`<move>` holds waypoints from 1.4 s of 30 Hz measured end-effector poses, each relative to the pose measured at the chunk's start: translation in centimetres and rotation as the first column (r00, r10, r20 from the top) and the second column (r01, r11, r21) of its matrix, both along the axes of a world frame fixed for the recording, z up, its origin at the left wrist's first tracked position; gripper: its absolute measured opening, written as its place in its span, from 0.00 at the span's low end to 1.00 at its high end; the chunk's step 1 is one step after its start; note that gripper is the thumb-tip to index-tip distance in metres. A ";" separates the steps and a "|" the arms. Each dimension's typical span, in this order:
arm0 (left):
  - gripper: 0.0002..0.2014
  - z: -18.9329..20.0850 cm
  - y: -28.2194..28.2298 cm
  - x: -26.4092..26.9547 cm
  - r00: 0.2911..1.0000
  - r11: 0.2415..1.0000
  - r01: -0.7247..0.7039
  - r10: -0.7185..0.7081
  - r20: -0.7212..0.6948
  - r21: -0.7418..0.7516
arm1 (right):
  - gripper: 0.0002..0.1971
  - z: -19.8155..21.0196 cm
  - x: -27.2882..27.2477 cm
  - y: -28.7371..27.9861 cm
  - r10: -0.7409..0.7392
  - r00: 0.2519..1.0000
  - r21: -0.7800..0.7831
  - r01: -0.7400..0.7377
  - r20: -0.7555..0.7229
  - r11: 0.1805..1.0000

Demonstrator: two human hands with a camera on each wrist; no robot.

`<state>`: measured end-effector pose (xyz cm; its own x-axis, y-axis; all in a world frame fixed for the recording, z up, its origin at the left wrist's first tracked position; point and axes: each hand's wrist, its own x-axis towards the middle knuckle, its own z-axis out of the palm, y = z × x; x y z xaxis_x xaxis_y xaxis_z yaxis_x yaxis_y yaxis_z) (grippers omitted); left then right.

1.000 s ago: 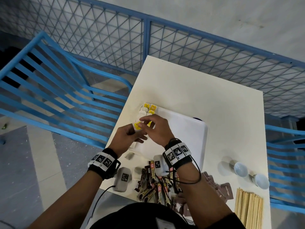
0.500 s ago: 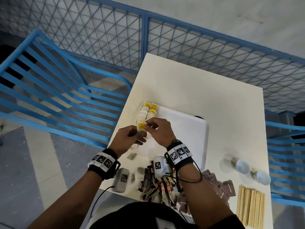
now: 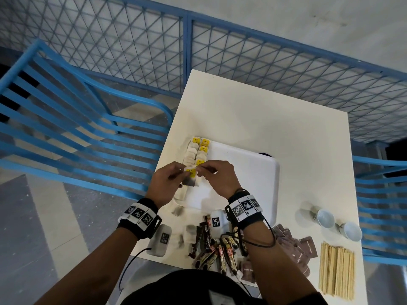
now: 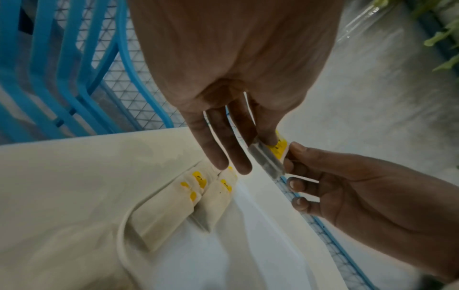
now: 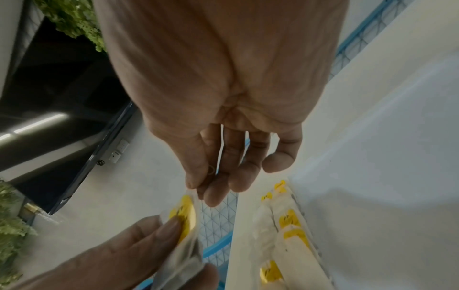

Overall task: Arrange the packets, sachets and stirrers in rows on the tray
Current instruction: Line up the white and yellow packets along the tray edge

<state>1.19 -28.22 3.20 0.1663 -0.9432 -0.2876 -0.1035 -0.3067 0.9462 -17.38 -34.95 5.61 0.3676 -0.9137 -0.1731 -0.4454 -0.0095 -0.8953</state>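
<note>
Both hands hold one pale sachet with a yellow tag [image 3: 190, 175] just above the left edge of the white tray [image 3: 246, 179]. My left hand [image 3: 184, 172] grips its lower part between thumb and fingers. My right hand [image 3: 199, 169] pinches its top corner. In the left wrist view the sachet [image 4: 269, 157] is edge-on between the two hands. The right wrist view shows the sachet [image 5: 182, 221] under the left thumb. Two rows of similar sachets [image 3: 196, 150] lie along the tray's left side.
Near the table's front edge lie dark coffee stick packets [image 3: 209, 252], brown sachets [image 3: 301, 249] and a stack of wooden stirrers [image 3: 337, 269]. Two small white cups [image 3: 326, 217] lie on their sides at the right. Blue chairs [image 3: 77, 128] flank the table, with a mesh fence behind.
Both hands kept hold of the sachet and drew a little toward me along the tray's left edge, away from the far end of the rows.
</note>
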 end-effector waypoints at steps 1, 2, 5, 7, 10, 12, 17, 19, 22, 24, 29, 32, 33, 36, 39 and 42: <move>0.05 0.0 0.0 0.2 1.000 1.000 0.011 -0.011 0.016 -0.008 | 0.04 0.0 -0.1 -0.2 -0.002 1.000 -0.002 0.002 0.005 1.000; 0.05 0.0 0.0 0.3 0.999 1.000 0.020 -0.020 0.029 -0.014 | 0.03 0.1 -0.1 -0.4 -0.001 1.000 -0.001 0.001 0.007 1.000; 0.03 0.3 0.2 0.5 0.996 0.997 0.057 -0.054 0.075 -0.051 | 0.03 0.4 -0.1 -1.0 0.022 1.000 0.003 -0.022 0.001 1.000; 0.03 0.9 0.4 0.5 0.991 0.993 0.079 -0.069 0.112 -0.088 | 0.03 0.7 -0.1 -1.2 0.055 0.998 0.033 -0.056 0.018 0.998; 0.05 1.6 0.6 0.5 0.991 0.985 0.071 -0.052 0.119 -0.160 | 0.04 0.7 -0.3 -1.4 0.094 0.990 0.244 -0.116 0.103 0.963; 0.06 1.9 0.6 0.3 0.996 0.980 0.038 -0.021 0.089 -0.197 | 0.05 0.3 -0.5 -1.4 0.094 0.983 0.413 -0.153 0.158 0.898; 0.08 1.6 0.8 -0.3 0.999 0.977 -0.023 0.033 0.043 -0.213 | 0.08 -0.3 -0.7 -0.8 0.096 0.977 0.519 -0.182 0.188 0.835; 0.09 1.4 0.8 -0.4 0.999 0.977 -0.018 0.025 0.031 -0.213 | 0.08 -0.2 -0.9 -0.6 0.124 0.979 0.473 -0.186 0.161 0.861; 0.09 1.4 0.8 -0.8 1.000 0.980 -0.010 0.011 0.005 -0.200 | 0.08 0.0 -1.1 -0.3 0.171 0.981 0.396 -0.193 0.091 0.898; 0.08 1.3 0.8 -1.1 1.000 0.982 -0.026 0.023 -0.019 -0.188 | 0.08 0.3 -1.1 -0.2 0.200 0.977 0.356 -0.212 0.069 0.910; 0.07 1.4 0.9 -1.9 0.989 0.991 -0.059 0.042 -0.144 -0.118 | 0.06 0.2 -1.5 0.1 0.263 0.965 0.296 -0.249 -0.009 0.922; 0.04 1.4 0.9 -2.3 0.982 0.989 -0.112 0.094 -0.166 -0.099 | 0.05 0.1 -1.9 0.1 0.302 0.943 0.264 -0.259 -0.137 0.929; 0.04 1.4 0.9 -2.4 0.981 0.988 -0.119 0.102 -0.165 -0.094 | 0.09 0.2 -2.0 0.2 0.287 0.944 0.234 -0.245 -0.163 0.941; 0.04 0.9 0.9 -2.3 0.978 0.988 -0.135 0.121 -0.168 -0.071 | 0.20 0.4 -1.7 0.8 0.097 0.993 0.105 -0.090 -0.063 0.990; 0.05 0.7 1.1 -2.3 0.975 0.988 -0.143 0.129 -0.182 -0.061 | 0.13 0.3 -0.9 1.4 -0.035 0.996 0.070 0.030 0.076 0.997; 0.05 0.6 1.2 -2.4 0.973 0.990 -0.130 0.116 -0.200 -0.054 | 0.04 -0.4 -0.3 1.9 -0.039 0.996 0.023 0.037 0.079 0.999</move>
<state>-1.20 -27.00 3.84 0.2290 -0.9371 -0.2635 0.1203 -0.2413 0.9630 -17.68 -33.10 5.20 0.3459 -0.9237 -0.1647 -0.3725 0.0259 -0.9277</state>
